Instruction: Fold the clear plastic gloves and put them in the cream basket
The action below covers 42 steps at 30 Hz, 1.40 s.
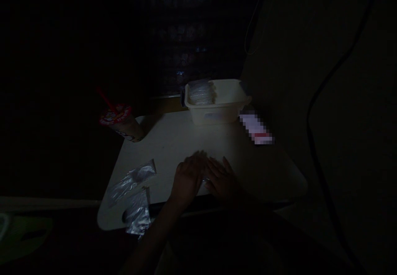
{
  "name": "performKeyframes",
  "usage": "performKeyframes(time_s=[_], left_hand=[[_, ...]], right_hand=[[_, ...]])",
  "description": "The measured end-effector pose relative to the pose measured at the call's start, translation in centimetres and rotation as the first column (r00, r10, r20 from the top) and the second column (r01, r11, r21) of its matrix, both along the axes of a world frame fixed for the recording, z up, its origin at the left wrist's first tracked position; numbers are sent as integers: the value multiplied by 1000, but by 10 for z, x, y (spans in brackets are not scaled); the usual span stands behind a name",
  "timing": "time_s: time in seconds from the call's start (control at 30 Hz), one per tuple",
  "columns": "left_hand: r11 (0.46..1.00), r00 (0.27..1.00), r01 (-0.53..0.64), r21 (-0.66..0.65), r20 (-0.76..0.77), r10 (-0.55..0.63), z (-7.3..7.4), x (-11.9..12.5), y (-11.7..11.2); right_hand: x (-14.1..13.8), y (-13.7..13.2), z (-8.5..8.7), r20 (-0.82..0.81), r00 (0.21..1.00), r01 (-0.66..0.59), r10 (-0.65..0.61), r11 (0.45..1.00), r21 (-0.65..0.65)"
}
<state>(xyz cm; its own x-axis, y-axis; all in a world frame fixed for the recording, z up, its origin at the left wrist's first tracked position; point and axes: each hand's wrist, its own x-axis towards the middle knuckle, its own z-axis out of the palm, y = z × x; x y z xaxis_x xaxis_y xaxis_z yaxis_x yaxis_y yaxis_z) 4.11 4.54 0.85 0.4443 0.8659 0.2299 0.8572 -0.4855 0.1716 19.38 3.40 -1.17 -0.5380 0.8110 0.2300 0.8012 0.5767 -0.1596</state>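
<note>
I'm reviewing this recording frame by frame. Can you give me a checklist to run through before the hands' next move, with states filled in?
1. Lighting good enough to see detail: not ok, the scene is very dark.
2. Hands together over the table: ok, the left hand and right hand are close side by side.
3. Item between them identifiable: cannot tell, only a shiny bit shows.
4. Cup apart from both hands: ok, near the left edge.
5. Nearest plastic packet fully on the table: not ok, it overhangs the front edge.
6. Room left in the bin: ok, the packet stack fills only its left end.
</note>
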Motion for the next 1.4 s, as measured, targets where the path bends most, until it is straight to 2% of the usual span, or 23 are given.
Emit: performKeyframes(time_s=[0.07, 0.1, 0.23, 0.37, 0.47, 0.57, 0.67, 0.77, 0.87, 0.93, 1.0, 1.07, 1.13, 1.2, 1.27, 1.33, 1.4], left_hand=[[993, 992, 109, -50, -51, -111, -5, 1, -2], [990, 990, 118, -73, -71, -123, -8, 2, -2], [992, 989, 76, -99, -117, -88, -13, 3, -4], [990, 991, 59, -131, -109, -74, -10, 3, -5], [977, 996, 68, -202, -41, -78, -7, 1, -3], [951, 996, 74, -299, 64, -57, -6, -3, 0], [928, 988, 89, -362, 151, -36, -6, -9, 4], [916, 974, 123, -382, 222, -38, -5, -15, 5], [914, 944, 175, -365, 326, -50, -2, -19, 6], [917, 882, 194, -349, 472, -7, -1, -18, 10], [900, 734, 156, -408, 657, 170, 0, -16, 16], [851, 547, 107, -514, 745, 381, 1, -11, 25], [818, 426, 72, -570, 759, 491, 7, -6, 36], [830, 390, 73, -553, 782, 487, 18, 0, 46], [850, 356, 88, -519, 813, 460, 35, 6, 54], [868, 329, 105, -485, 841, 430, 54, 11, 61], [882, 289, 116, -457, 865, 410, 70, 13, 70]], right_hand=[[1, 0, -1, 10, 1000, -14, 14, 1000, 10], [1, -1, -1, 17, 1000, -12, 12, 1000, 16], [0, -1, -3, 37, 998, 54, -55, 998, 41], [7, 2, -4, -11, 996, 92, -92, 996, 19], [20, 7, -1, -108, 993, 45, -46, 999, -17], [30, 8, 4, -193, 979, -62, 67, 998, 31], [26, 6, 9, -192, 968, -152, 164, 986, 75], [15, 6, 11, -190, 974, -107, 121, 991, 83], [7, 13, 15, -259, 963, -67, 80, 996, 60], [7, 21, 21, -366, 928, -78, 68, 997, -12], [8, 32, 30, -514, 857, -90, -12, 981, -173], [10, 44, 41, -645, 739, -101, -197, 913, -394], [12, 55, 51, -708, 593, -132, -384, 821, -555], [11, 65, 60, -730, 485, -173, -482, 765, -620], [10, 73, 69, -746, 428, -181, -511, 760, -624], [9, 82, 78, -762, 392, -124, -515, 791, -599], [10, 95, 89, -795, 372, -29, -479, 850, -526]])
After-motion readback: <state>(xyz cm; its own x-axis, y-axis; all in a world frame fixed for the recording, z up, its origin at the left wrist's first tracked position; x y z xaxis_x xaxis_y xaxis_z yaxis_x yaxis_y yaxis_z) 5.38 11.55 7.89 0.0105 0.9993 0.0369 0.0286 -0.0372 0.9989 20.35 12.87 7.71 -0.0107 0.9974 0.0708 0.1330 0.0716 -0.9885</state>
